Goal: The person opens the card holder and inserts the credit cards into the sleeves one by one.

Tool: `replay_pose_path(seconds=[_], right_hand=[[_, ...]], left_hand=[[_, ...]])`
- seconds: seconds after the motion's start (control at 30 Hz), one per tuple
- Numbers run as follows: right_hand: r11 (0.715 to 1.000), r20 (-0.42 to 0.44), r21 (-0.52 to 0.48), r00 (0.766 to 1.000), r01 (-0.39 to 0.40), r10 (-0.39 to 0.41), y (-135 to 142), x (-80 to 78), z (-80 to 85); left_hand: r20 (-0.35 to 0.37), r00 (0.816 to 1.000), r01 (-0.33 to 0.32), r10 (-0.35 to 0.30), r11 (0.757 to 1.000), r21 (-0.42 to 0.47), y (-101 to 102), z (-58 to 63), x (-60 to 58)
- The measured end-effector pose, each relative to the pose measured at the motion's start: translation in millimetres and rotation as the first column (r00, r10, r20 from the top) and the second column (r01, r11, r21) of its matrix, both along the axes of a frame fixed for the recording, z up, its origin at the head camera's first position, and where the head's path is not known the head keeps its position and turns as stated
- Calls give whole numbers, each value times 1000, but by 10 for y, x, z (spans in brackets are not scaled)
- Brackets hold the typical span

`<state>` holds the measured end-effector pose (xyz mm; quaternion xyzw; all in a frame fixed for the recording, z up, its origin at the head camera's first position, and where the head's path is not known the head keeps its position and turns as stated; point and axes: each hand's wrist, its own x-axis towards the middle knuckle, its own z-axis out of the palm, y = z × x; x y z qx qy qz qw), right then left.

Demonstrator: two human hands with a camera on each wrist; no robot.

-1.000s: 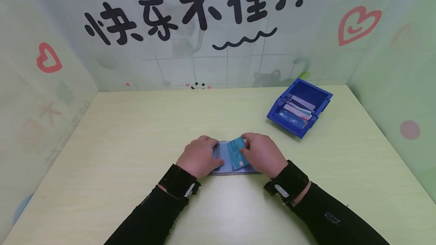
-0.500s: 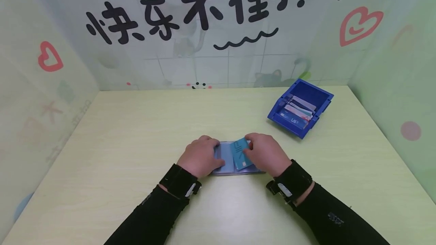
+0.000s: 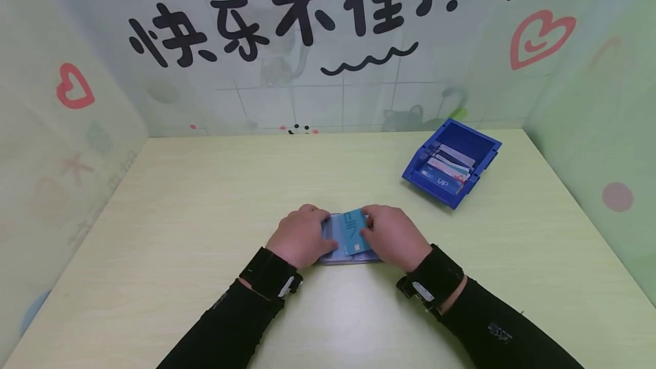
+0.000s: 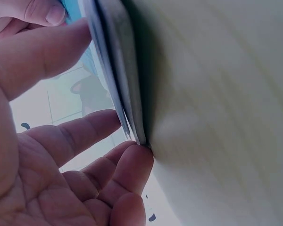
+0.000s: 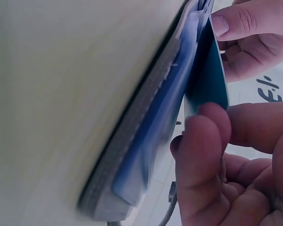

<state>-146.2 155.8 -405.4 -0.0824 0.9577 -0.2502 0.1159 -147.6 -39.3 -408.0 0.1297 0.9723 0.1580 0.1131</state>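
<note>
Light blue card (image 3: 353, 232) pinched between the thumb and fingers of the right hand (image 3: 397, 238), tilted over the open card holder (image 3: 335, 226), between both hands on the nearer middle of the table (image 3: 215, 187). Left hand (image 3: 296, 238) holding the left part of the card holder in a narrow grip, thumb on the near side, fingertips at the far edge. Cannot tell from these views: card edge inside a pocket, or only above the clear pages (image 5: 153, 125). Likeliest trouble, by judgement: a corner snagging on a page lip if pushed at this slant, being slightly askew to the card holder. Could also bend under a hard shove, or flick out of the fingertips with only its edge held. With a slack left grip, could drag the card holder along instead. Underneath, pale wood-grained boards or laminate, smooth-looking, with a soft glare toward the near side. Farther back at the right, well apart from both hands, an open blue box (image 3: 474, 136) with overlapping cards (image 3: 451, 167) inside. Beyond, a pale printed back wall (image 3: 195, 98) with large black characters (image 3: 299, 13); on either side, pale greenish side walls (image 3: 579, 147), one with a red heart (image 3: 75, 87).
</note>
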Motion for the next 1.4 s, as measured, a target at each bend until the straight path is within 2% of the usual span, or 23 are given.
replay_pose_path(seconds=[0.5, 0.8, 1.07, 1.4], right_hand=[[999, 32, -49, 999, -13, 15, -71, 51, -4], [997, 9, -62, 999, -36, 37, -102, 88, -27], [996, 40, -83, 998, -42, 45, -122, 107, -12], [988, 19, -121, 995, -99, 102, -108, 137, -30]], left_hand=[[-11, 1000, 18, -18, 1000, 4, -20, -15, 6], [-6, 1000, 13, -13, 1000, 19, -19, -22, 1], [-12, 1000, 16, -16, 1000, 17, -21, -34, -9], [-31, 999, 23, -22, 1000, 14, -25, -8, 7]])
